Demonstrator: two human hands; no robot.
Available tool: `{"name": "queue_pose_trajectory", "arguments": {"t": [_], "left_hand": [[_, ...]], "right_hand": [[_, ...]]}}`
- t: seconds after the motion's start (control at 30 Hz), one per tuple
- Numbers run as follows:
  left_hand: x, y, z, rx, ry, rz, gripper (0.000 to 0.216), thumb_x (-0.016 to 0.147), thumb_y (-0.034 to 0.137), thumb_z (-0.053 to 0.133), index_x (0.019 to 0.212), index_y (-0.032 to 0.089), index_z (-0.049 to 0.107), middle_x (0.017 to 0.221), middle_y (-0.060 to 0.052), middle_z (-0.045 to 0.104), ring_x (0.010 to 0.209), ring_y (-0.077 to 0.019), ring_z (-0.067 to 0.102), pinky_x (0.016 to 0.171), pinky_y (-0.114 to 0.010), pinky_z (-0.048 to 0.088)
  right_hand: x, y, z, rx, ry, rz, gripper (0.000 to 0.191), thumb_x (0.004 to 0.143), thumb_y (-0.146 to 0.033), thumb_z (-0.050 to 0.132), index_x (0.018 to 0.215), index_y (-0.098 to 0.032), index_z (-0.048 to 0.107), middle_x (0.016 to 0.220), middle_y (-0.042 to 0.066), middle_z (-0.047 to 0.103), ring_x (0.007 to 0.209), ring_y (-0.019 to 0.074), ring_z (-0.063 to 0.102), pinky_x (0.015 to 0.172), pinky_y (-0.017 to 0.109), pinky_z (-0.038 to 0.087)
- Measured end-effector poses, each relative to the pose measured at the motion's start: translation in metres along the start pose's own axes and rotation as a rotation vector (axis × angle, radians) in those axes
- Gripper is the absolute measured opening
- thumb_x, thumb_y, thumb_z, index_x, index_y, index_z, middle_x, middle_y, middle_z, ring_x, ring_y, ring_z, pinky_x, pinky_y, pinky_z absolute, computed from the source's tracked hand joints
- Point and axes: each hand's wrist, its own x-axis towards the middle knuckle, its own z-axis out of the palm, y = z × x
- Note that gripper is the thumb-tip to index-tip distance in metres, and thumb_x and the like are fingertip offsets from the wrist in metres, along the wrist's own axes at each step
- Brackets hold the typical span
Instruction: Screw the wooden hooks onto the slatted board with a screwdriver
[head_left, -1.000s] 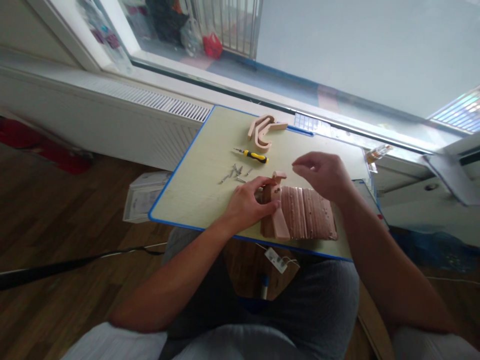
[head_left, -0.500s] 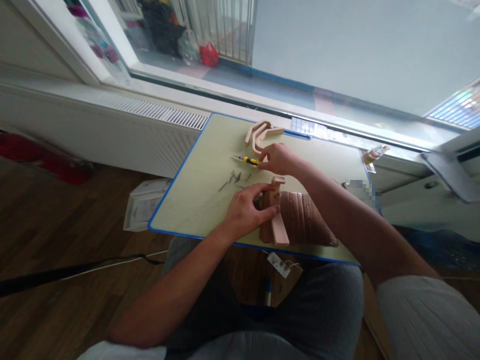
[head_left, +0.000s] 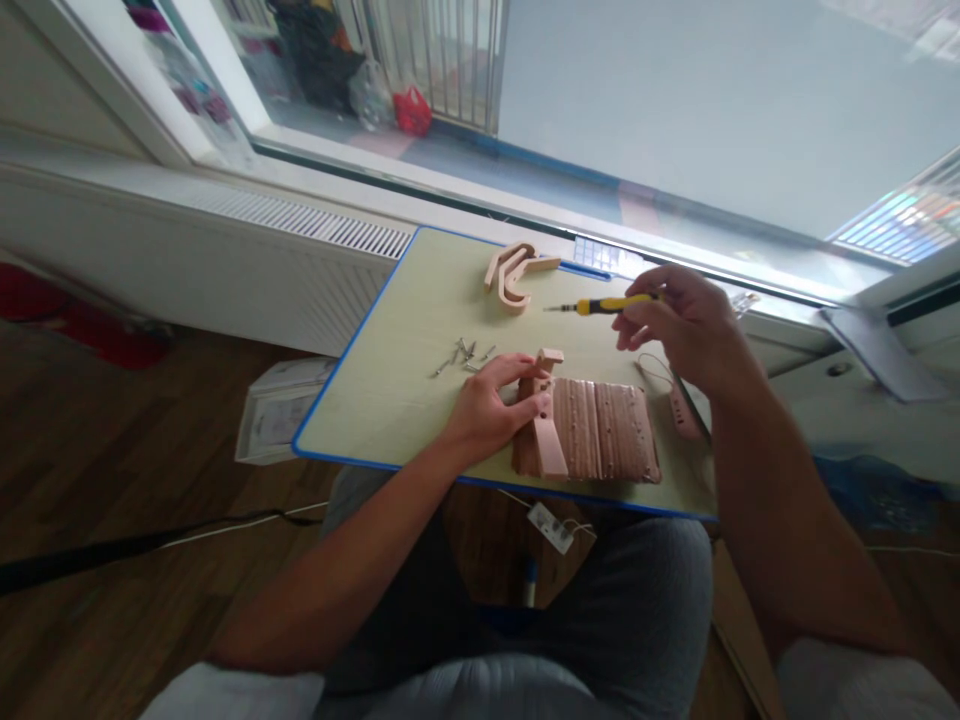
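One table [head_left: 390,400]. One slatted wooden panel [head_left: 607,430], near right, with one upright piece [head_left: 546,400] at its left edge; left hand [head_left: 491,405] clamped on that piece. Curved pieces [head_left: 514,275], far: two or three, overlapping. One screwdriver [head_left: 607,303], held above the table, right hand [head_left: 682,325] closed around its handle. Screws [head_left: 461,355]: roughly six, loose. Judged stage: driver in hand, no screw on it; next calls for a screw and an aligned tip.

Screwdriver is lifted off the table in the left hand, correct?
Not quite: the head view shows the screwdriver lifted off the table in the right hand; the left hand holds the wooden piece.
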Motion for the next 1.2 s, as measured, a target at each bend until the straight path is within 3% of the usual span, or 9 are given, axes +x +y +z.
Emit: {"name": "queue_pose_trajectory", "arguments": {"t": [0.27, 0.53, 0.73, 1.2], "left_hand": [[0.001, -0.003, 0.009, -0.017, 0.018, 0.014, 0.014, 0.093, 0.023, 0.083, 0.106, 0.024, 0.087, 0.129, -0.008, 0.083, 0.126, -0.0245, 0.077, 0.12, -0.046, 0.059], [-0.002, -0.009, 0.014, -0.038, 0.043, -0.018, 0.015, 0.097, 0.029, 0.082, 0.109, 0.026, 0.09, 0.128, -0.008, 0.085, 0.122, -0.0243, 0.08, 0.116, -0.045, 0.062], [-0.002, -0.009, 0.016, -0.039, 0.053, -0.054, 0.019, 0.098, 0.032, 0.082, 0.113, 0.027, 0.092, 0.127, -0.007, 0.087, 0.12, -0.0251, 0.082, 0.118, -0.046, 0.063], [-0.004, -0.006, 0.017, -0.053, 0.087, -0.071, 0.021, 0.095, 0.034, 0.085, 0.113, 0.026, 0.092, 0.123, -0.006, 0.089, 0.116, -0.0256, 0.085, 0.114, -0.046, 0.068]], "right_hand": [[-0.038, 0.0, -0.005, -0.131, -0.138, -0.035, 0.021, 0.098, -0.038, 0.075, 0.112, -0.022, 0.076, 0.08, 0.002, 0.075, 0.07, 0.019, 0.072, 0.067, 0.038, 0.059], [-0.037, -0.011, 0.006, -0.379, -0.169, -0.112, 0.02, 0.099, -0.034, 0.07, 0.112, -0.021, 0.077, 0.076, 0.0, 0.07, 0.066, 0.0165, 0.057, 0.066, 0.037, 0.044], [-0.036, -0.022, 0.009, -0.467, -0.17, -0.175, 0.02, 0.097, -0.034, 0.068, 0.108, -0.02, 0.077, 0.073, -0.002, 0.066, 0.063, 0.0146, 0.053, 0.066, 0.035, 0.041], [-0.032, -0.037, 0.009, -0.623, -0.267, -0.262, 0.024, 0.096, -0.032, 0.065, 0.114, -0.022, 0.076, 0.081, 0.003, 0.074, 0.072, 0.0196, 0.065, 0.072, 0.036, 0.045]]}}
